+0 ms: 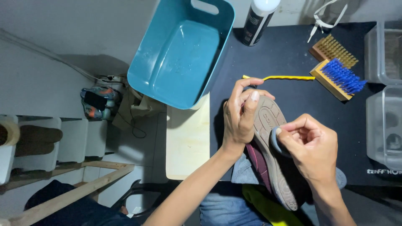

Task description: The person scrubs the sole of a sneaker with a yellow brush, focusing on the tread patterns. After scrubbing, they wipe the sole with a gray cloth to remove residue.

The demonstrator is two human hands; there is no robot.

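My left hand (pixel 240 117) grips the toe end of a shoe (pixel 274 155) turned sole up, its grey-brown rubber sole facing me and a maroon upper showing beneath. My right hand (pixel 310 148) pinches a small blue-grey pad (pixel 275 140) and presses it against the sole's right edge near the middle. The shoe runs from the black mat (pixel 284 50) down over my lap.
An empty teal plastic tub (pixel 180 54) stands at the table's left edge. On the mat lie a yellow-handled brush (pixel 278 78), a blue-bristled wooden brush (pixel 339 78), a brass-bristled brush (pixel 333 50) and a black-and-white bottle (pixel 257 21). Clear plastic boxes (pixel 384 125) sit at the right.
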